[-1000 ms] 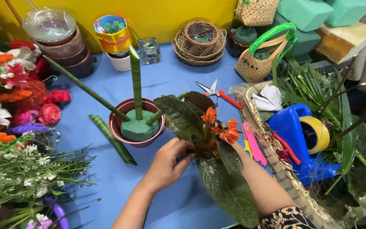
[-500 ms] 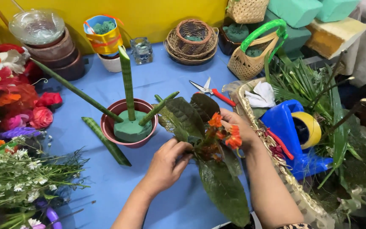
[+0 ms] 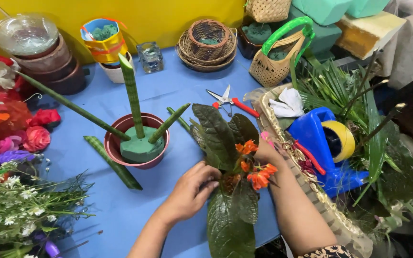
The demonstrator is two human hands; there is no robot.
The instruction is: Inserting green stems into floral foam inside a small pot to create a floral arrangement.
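So the pot (image 3: 137, 143) in the middle of the tabletop (image 3: 187, 91) already has its block of green foam (image 3: 138, 148) in, with three thick green stalks (image 3: 132, 95) stuck into it, one upright and two leaning out to either side; a fourth stalk (image 3: 112, 162) lies loose beside the pot, so I'd say the frame is up but nothing leafy or flowery is in there yet. Right now both hands are on a bunch (image 3: 233, 162) of big dark leaves and orange flowers near the front edge. The left hand (image 3: 192, 191) has its fingers curled around the stems where they meet, and the right hand (image 3: 266, 153) is tucked behind the leaves, so I can't tell how tightly it's closed. Looks like the bunch is still being put together, not placed. Scissors (image 3: 230, 101) lie just behind it, untouched. Along the back edge: stacked bowls (image 3: 44, 62) with a clear one on top, a yellow-and-blue tub (image 3: 105, 40) with green bits, a small glass (image 3: 150, 56), nested wicker baskets (image 3: 208, 44) and a green-handled basket (image 3: 276, 62) holding foam. Loose flowers (image 3: 10, 129) are piled on the left edge.
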